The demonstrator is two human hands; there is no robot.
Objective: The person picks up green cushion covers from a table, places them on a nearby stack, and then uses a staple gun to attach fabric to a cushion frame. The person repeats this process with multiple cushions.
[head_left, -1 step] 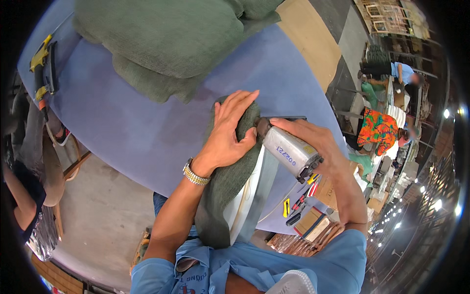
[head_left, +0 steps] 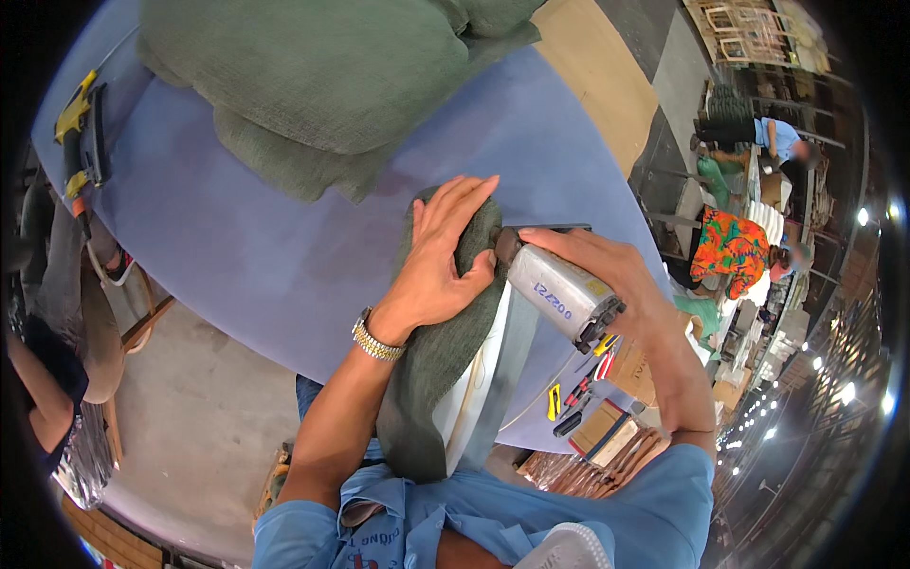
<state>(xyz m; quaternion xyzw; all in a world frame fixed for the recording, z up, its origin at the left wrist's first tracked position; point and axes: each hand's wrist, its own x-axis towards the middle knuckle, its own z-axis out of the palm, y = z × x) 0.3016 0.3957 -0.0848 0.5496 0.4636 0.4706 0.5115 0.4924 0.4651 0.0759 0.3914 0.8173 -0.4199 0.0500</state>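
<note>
A long, curved padded piece [head_left: 417,417] covered in dark green fabric stands between my arms, its near end against my body. Its white lining and a grey face show on the right side. My left hand [head_left: 444,251] lies over the fabric near the far end, fingers stretched out and thumb spread toward the edge. In my right hand [head_left: 607,270] is a silver staple gun [head_left: 564,292] with a black end cap. Its dark nose meets the piece's edge right by my left thumb. The contact spot itself is partly hidden.
The blue tabletop [head_left: 284,266] carries a dark green fabric pile [head_left: 294,76] at the far side. A yellow-and-black tool [head_left: 78,142] with a hose lies far left. Cutters and pens [head_left: 573,403] lie near right. Co-workers [head_left: 728,251] are at the right; another person's arm [head_left: 38,379] shows left.
</note>
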